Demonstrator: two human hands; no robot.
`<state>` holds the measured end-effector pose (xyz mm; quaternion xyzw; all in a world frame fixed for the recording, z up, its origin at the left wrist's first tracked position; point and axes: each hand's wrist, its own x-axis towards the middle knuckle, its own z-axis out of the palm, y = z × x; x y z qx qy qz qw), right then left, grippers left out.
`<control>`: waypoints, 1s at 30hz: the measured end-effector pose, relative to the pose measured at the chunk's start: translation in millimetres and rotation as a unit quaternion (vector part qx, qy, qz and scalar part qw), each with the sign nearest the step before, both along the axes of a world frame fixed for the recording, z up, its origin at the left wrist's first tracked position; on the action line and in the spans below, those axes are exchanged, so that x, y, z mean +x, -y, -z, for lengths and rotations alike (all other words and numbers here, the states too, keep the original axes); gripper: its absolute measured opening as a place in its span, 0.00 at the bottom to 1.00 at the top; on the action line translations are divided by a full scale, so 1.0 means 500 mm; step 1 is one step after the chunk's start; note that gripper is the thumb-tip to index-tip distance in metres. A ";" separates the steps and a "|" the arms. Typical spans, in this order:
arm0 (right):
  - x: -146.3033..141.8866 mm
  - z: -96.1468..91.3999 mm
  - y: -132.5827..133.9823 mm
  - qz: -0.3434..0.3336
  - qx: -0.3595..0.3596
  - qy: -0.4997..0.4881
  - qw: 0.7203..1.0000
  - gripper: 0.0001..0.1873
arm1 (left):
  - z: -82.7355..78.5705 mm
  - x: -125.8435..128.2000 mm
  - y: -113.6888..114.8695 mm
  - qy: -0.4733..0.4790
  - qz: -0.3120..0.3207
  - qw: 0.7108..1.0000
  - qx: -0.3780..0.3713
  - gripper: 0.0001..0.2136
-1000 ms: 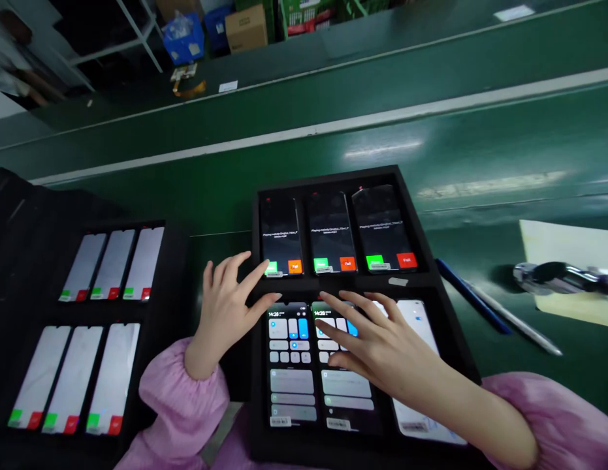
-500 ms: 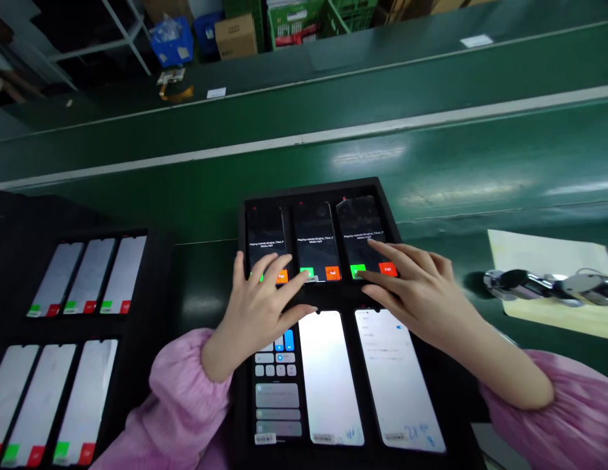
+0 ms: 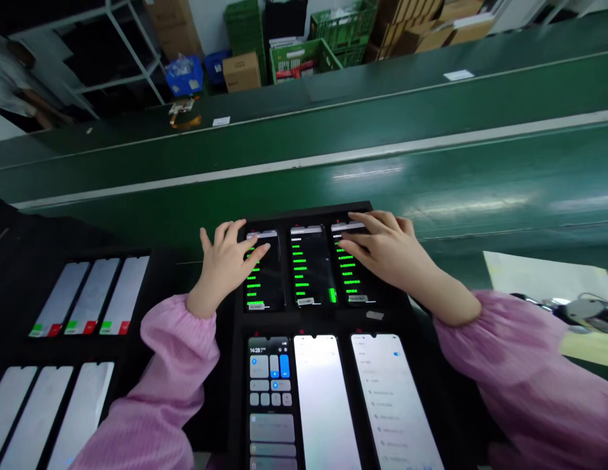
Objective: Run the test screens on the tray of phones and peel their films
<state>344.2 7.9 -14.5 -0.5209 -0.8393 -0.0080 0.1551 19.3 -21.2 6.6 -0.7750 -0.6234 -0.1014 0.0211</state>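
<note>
Facing a green bench (image 3: 431, 189) stretching beyond the black tray (image 3: 328, 321), with a second tray (image 3: 73, 350) of lit phones (image 3: 93, 294) to the left of the black tray. Reaching in over the black tray from both its sides, with a left pink sleeve (image 3: 176, 352) and a right pink sleeve (image 3: 504, 352) gathered near the wrists and slanting toward the tray's far row. Poising the left hand (image 3: 223, 261) palm down at the left end of that row, thumb and index finger stretched rightward over the upper part of the far-left phone (image 3: 272, 281), other fingers fanned apart toward the tray's far left corner. Angling the right hand (image 3: 389, 254) palm down at the row's right end, fingers pointing leftward and lightly parted over the top of the far-right phone (image 3: 355, 277). Grasping nothing with either hand: left loosely spread, right relaxed and uncurled. Cannot tell about fingertip contact with the glass. Leaving the far-middle phone (image 3: 314, 267) uncovered between the hands, dark-screened with green lines like both neighbours. Leaving in view also, along the tray's near row, a near-left phone (image 3: 272, 405) with control tiles, a near-middle phone (image 3: 323, 398) almost blank white, and a near-right phone (image 3: 394, 405) with a pale list. Showing last a pale scrap (image 3: 375, 315) on the tray's divider, just below the far-right phone.
</note>
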 end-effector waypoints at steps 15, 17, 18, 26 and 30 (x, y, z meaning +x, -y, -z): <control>0.016 0.021 -0.004 -0.016 0.015 -0.021 1.000 0.23 | 0.008 -0.006 0.012 0.101 0.090 0.990 0.027 0.13; 0.014 0.022 -0.005 -0.023 0.019 -0.017 0.999 0.24 | 0.009 -0.052 0.024 0.100 0.049 0.993 0.039 0.16; 0.013 0.022 -0.006 -0.027 0.021 -0.016 0.999 0.25 | 0.012 -0.066 0.028 0.094 0.042 0.994 0.032 0.18; 0.013 0.017 -0.015 -0.047 0.065 0.019 0.997 0.32 | 0.044 -0.051 0.038 0.052 0.042 0.997 0.025 0.18; -0.034 -0.018 -0.012 -0.079 0.057 0.025 0.995 0.34 | 0.047 -0.046 0.043 0.040 0.041 0.998 0.029 0.17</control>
